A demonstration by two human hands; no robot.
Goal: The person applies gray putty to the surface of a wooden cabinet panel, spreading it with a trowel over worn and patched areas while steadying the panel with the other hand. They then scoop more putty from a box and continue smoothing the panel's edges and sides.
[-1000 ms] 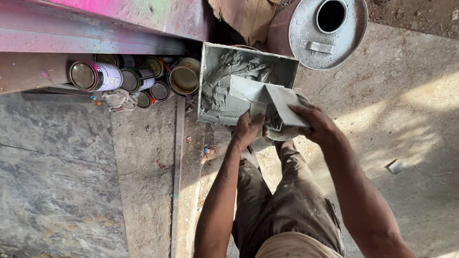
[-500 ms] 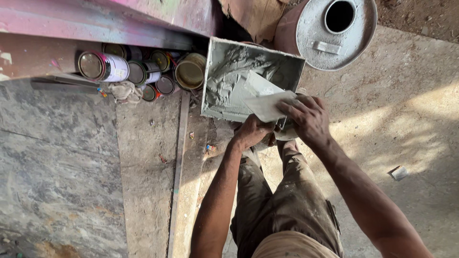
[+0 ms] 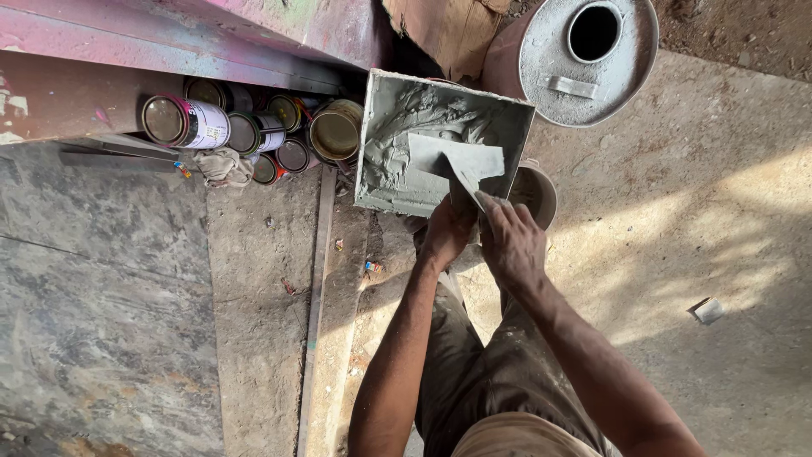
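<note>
Putty (image 3: 397, 148), grey and wet, sits heaped on the left half of a square board (image 3: 372, 182) at upper centre of the frame. Left hand (image 3: 446, 230) grips the board's near edge from below, fingers closed on it. Right hand (image 3: 510, 241) is closed around the handle of a wide flat blade (image 3: 457, 156), which lies across the board's middle with a thin grey film on it. Judgement: to work the mix well, keep the blade at a low angle, pull through the heap toward the bare right side, fold back, and hold the board level so nothing slides off the far edge. Scrape the blade clean on the board edge between passes. A small bucket (image 3: 534, 193) sits just behind the right hand, partly hidden. Upper right: a drum (image 3: 584, 63) with a grey dusty lid, round black opening and flat handle. Upper left, under a pink-stained ledge (image 3: 169, 42): a cluster of round cans (image 3: 254, 135) lying on their sides, metal ends toward camera; one has a white label with red and dark print, another is larger with a gold end. A dirty rag (image 3: 222, 165) lies in front of them. Small white scrap (image 3: 707, 311) on the concrete, right side.
</note>
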